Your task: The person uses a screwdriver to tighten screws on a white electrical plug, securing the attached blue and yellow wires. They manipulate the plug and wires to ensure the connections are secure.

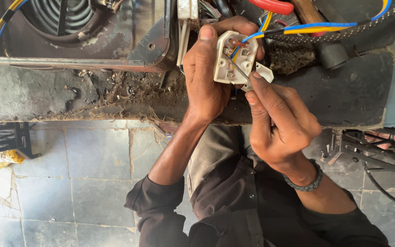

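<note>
Dark sleeves fill the lower middle of the frame, nearest the camera, and both forearms rise from them toward the upper centre. The left hand (206, 77) is clenched around a white plug (234, 57) with its cover off, thumb along the left edge and fingers wrapped behind it. The plug sits in the upper centre, held just above the edge of a grimy dark surface (46, 93). The right hand (277, 123), with a braided wristband (308, 180), pinches a thin screwdriver (236, 67) between thumb and forefinger; its tip lies inside the plug among the metal terminals. A small white piece (264, 72) rests against the plug's lower right corner, touching the right forefinger.

Blue and yellow wires (298, 28) run from the plug toward the upper right of the frame, passing a red-handled tool (273, 6) and a wooden handle (308, 11). A fan grille (62, 16) shows in the upper left.

The likely trouble is the tip slipping off a small screw, since the plug is braced only by the hand; it could jab the left fingers or bend a terminal. A tug on the wires could pull a strand free. The loose white piece could drop among the debris (129, 91) on the surface and be hard to find.
</note>
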